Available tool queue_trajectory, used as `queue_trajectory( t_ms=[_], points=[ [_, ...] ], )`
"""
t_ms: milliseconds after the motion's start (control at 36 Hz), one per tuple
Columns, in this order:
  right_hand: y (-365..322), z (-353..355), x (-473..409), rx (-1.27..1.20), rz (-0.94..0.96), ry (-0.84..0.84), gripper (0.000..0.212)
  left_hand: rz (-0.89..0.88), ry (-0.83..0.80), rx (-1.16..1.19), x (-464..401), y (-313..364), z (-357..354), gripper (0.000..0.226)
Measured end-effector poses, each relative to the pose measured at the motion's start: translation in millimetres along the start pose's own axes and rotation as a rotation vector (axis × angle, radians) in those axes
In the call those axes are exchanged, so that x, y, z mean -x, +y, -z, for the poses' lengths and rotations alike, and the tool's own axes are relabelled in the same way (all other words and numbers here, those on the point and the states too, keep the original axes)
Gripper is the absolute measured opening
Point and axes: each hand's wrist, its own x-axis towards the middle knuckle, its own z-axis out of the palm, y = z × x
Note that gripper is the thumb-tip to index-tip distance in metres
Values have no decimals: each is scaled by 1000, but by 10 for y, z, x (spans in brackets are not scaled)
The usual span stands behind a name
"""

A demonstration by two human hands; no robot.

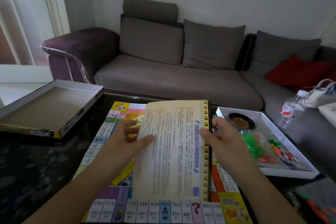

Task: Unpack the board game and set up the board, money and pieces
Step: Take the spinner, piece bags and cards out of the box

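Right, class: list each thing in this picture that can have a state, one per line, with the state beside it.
Game board: unfolded, flat on the table.
Rules sheet: held over the board by both hands.
Left hand: grips the sheet's left edge.
Right hand: pinches the sheet's right edge.
Box lid: upturned, empty.
Box tray: open, bagged pieces inside.
Water bottle: capped, upright.

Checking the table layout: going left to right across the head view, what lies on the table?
Empty box lid → game board → rule sheet held above it → box tray of pieces → water bottle.
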Motion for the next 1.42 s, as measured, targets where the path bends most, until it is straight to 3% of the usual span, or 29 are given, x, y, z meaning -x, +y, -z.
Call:
queue_trajectory(
  t_ms=[56, 111, 222, 361, 444, 500, 611, 694, 861, 972, 1083, 1139, 1194, 1333, 1417],
  points=[
    [-24, 67, 9, 35, 47, -84, 5, -59, -13, -33, -13, 49, 91, 66],
    [-38, 128, 23, 61, 104, -177, 19, -96, -46, -82, -29, 85, 204, 76],
    [-51, 216, 26, 106, 132, -316, 31, -112, -135, -144, -23, 137, 354, 63],
    [-39, 252, 2, 50, 92, -256, 23, -260, -183, -185, 4, 156, 332, 59],
    [-34, 232, 17, 27, 87, -243, 23, -333, -221, -201, 16, 203, 289, 34],
    [-15, 225, 14, 52, 78, -206, 23, -311, -248, -189, 39, 248, 280, 21],
    [3, 253, -21, 91, 47, -157, 28, -208, -451, -77, 71, 254, 368, 17],
    [14, 294, -70, 86, -6, -112, 27, -171, -525, -144, 86, 235, 404, 20],
    [106, 424, -141, -174, -190, -212, 33, -162, -315, -109, 81, 247, 427, 21],
    [169, 611, -112, -591, -214, -340, 79, -187, -101, 37, 23, 263, 526, 22],
    [207, 749, -56, -869, -199, -423, 80, -156, 54, 205, -24, 268, 608, 19],
    [245, 698, -51, -988, -207, -458, 69, -149, 104, 219, -32, 273, 609, 17],
    [227, 451, -46, -823, -179, -504, 64, -142, 134, 199, -22, 277, 576, 14],
    [33, -170, 36, -265, -184, -127, 19, -131, 146, 183, 36, 317, 558, 14],
    [128, -424, 27, 110, -299, -56, 20, -96, 174, 96, 6, 280, 626, 13]
  ],
)
